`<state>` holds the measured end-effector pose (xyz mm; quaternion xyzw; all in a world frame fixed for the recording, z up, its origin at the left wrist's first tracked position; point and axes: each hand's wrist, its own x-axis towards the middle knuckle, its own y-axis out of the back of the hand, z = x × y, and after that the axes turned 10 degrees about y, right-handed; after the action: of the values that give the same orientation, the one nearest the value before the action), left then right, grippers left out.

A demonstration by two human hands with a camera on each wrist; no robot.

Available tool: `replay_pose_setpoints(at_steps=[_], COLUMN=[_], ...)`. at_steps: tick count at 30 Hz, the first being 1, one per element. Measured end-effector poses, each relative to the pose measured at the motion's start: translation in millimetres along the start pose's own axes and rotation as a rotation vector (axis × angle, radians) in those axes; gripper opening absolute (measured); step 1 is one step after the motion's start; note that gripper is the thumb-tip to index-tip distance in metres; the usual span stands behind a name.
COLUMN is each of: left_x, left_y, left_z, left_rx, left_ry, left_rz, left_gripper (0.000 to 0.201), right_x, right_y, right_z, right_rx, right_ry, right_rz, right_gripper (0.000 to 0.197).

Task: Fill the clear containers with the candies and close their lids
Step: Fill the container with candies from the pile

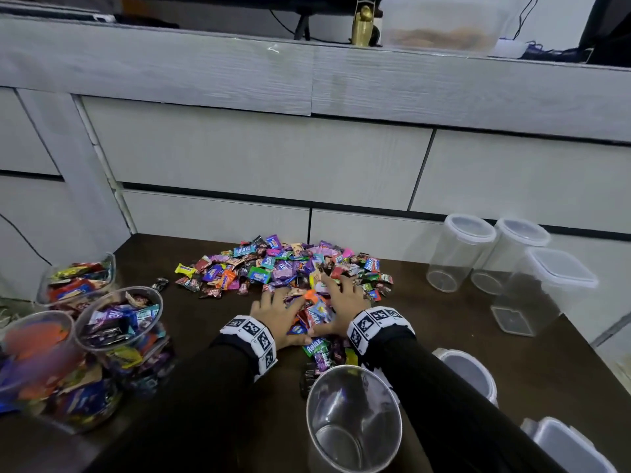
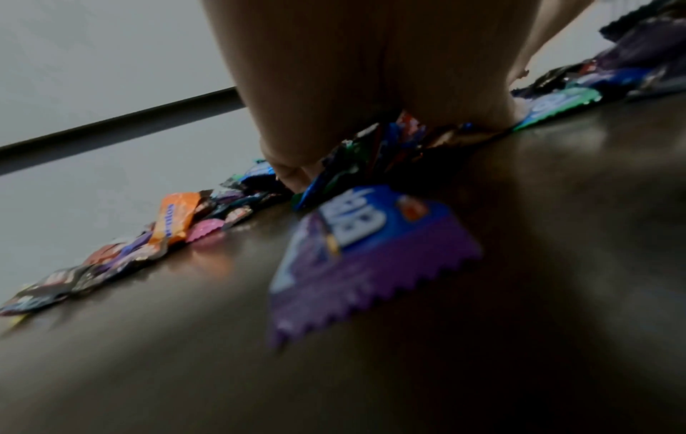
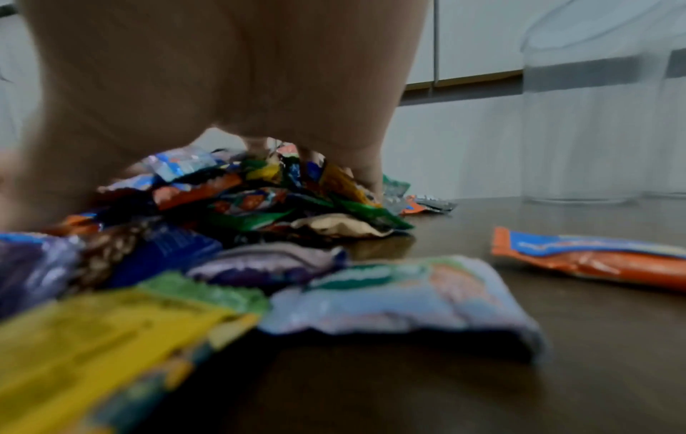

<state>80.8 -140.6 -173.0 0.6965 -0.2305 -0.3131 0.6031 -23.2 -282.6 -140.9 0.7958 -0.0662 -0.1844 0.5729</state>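
A heap of wrapped candies (image 1: 273,264) lies mid-table. My left hand (image 1: 278,312) and right hand (image 1: 343,298) both rest palm down on its near edge, fingers spread, thumbs close together, with candies bunched between and under them. The left wrist view shows my left hand (image 2: 352,73) over crumpled wrappers, with a purple candy (image 2: 371,258) loose in front. Under my right hand (image 3: 222,73) in the right wrist view is a mound of candies (image 3: 260,199). An empty clear round container (image 1: 353,418) stands without a lid just in front of my wrists.
Three lidless containers full of candies (image 1: 119,322) stand at the left. Three lidded empty containers (image 1: 461,250) stand at the back right against the drawer fronts. Two loose lids (image 1: 471,373) lie at the front right. The dark table (image 1: 205,319) ends at the right.
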Motion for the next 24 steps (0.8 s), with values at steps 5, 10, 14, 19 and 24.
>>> replay_pose_setpoints(at_steps=[5,10,14,19,24], left_x=[-1,0,-6,-18,-30], left_y=[10,29,36,46,61], left_z=[6,5,1,-4,-8], left_rx=[0.0,-0.163,-0.289,-0.401,-0.435], left_ry=[-0.036,-0.027,-0.013,0.065,0.095], left_rz=[0.007,-0.091,-0.05,0.025,0.083], left_gripper=[0.08,0.059,0.056,0.063,0.066], right_x=[-3,-14,-29,-47,-65], right_y=[1,17,28,40,48], right_z=[-1,10,18,21,23], right_rx=[-0.04,0.049,0.06,0.129,0.091], right_ry=[0.065,0.123,0.116,0.069,0.098], right_rz=[0.048,0.088,0.124,0.195,0.135], right_gripper=[0.095,0.064,0.053,0.062,0.044])
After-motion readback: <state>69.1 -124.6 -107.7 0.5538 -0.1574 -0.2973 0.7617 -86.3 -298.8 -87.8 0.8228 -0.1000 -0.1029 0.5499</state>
